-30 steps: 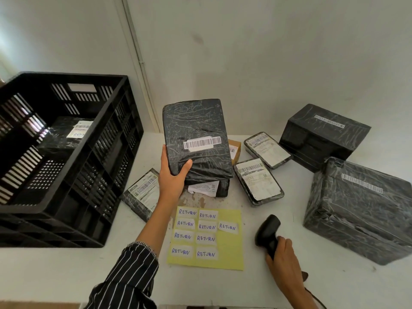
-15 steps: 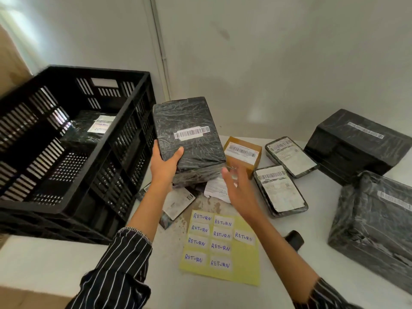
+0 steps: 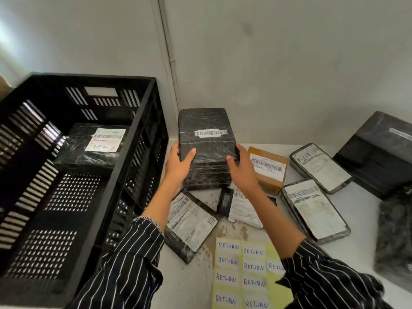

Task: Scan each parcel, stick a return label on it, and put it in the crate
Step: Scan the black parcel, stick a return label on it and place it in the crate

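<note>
**Sam:** Where is the parcel?

**Mia:** The black parcel (image 3: pixel 207 150) is in the middle of the frame; it is up off the table (image 3: pixel 363 215), just right of the crate (image 3: pixel 89 76).

**Sam:** How do the hands hold it?

**Mia:** The left hand (image 3: pixel 178 166) grips the near left corner, thumb on top; the right hand (image 3: pixel 242 172) grips the near right corner the same way; both are clamped tight on the parcel.

**Sam:** Is it heavy?

**Mia:** I think it has some weight, as it takes two hands; it looks like a stiff box, so it should not bend; the wrap is shiny plastic, so I think it can slip.

**Sam:** Where is the best place to hold it?

**Mia:** By the two side edges, with fingers under it; keep thumbs off the barcode strip (image 3: pixel 210 133) on top.

**Sam:** Does it have a return sticker?

**Mia:** I see none on top; the sticker sheet (image 3: pixel 245 275) lies at the bottom of the frame, right of the middle; the parcel in the crate (image 3: pixel 89 150), at the left, has RETURN on its label.
</note>
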A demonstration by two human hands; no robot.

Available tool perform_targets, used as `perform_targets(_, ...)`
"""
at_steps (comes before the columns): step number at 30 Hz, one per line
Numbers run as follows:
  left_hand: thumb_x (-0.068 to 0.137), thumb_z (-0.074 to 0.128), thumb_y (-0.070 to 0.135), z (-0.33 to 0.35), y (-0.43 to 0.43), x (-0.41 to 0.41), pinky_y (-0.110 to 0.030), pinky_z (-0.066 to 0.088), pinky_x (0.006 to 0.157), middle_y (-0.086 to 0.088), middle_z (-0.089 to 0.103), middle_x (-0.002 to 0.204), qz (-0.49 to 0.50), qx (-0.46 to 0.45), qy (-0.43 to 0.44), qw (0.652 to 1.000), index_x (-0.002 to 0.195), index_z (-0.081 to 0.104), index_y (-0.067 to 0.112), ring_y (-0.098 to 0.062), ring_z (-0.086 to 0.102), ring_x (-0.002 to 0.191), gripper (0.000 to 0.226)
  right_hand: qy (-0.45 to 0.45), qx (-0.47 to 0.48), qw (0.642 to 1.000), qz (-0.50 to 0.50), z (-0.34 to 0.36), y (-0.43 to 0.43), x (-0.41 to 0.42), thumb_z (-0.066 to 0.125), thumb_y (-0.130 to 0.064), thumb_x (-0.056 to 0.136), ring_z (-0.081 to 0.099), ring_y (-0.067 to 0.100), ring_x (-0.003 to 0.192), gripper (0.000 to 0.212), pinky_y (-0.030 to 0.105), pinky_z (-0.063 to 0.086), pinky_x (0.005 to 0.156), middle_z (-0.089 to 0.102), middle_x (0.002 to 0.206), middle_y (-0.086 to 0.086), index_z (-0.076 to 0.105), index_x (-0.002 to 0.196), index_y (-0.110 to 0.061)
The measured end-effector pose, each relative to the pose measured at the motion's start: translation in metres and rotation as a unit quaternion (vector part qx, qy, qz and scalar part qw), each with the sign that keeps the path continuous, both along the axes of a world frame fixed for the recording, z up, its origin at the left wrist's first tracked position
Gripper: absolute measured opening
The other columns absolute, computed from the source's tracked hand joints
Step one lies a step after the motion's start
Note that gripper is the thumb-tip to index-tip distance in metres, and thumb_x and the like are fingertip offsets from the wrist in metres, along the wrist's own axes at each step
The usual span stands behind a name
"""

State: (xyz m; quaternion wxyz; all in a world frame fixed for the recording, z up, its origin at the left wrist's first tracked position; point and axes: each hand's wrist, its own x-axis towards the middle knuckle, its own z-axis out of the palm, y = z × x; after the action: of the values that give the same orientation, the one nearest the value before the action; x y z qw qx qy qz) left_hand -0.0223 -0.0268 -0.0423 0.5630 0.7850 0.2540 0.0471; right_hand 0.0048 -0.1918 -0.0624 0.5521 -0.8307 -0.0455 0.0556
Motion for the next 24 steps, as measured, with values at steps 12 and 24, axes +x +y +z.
perform_targets(12,0.09,0.058,0.012,-0.02,-0.042,-0.096,-0.015,0.04,0.086,0.002,0.05,0.113,0.046,0.164,-0.158,0.973,0.114,0.057,0.011,-0.01,0.052,0.101,0.024,-0.12,-0.097,0.988,0.001,-0.041,-0.06,-0.115,0.049,-0.024,0.092,0.047,0.012,0.111,0.028,0.027,0.038,0.094,0.053,0.119,0.002,0.053,0.117,-0.011)
perform_targets(24,0.092,0.054,0.034,-0.115,-0.114,-0.211,-0.027,0.005,0.117,0.005,0.009,0.158,-0.3,0.27,0.147,0.903,0.147,0.022,0.019,-0.009,0.008,0.145,0.065,0.004,-0.265,0.964,-0.005,-0.123,-0.081,-0.202,0.067,-0.027,0.083,0.054,0.022,0.098,0.023,0.031,0.029,0.08,0.057,0.102,0.004,0.066,0.099,-0.011)
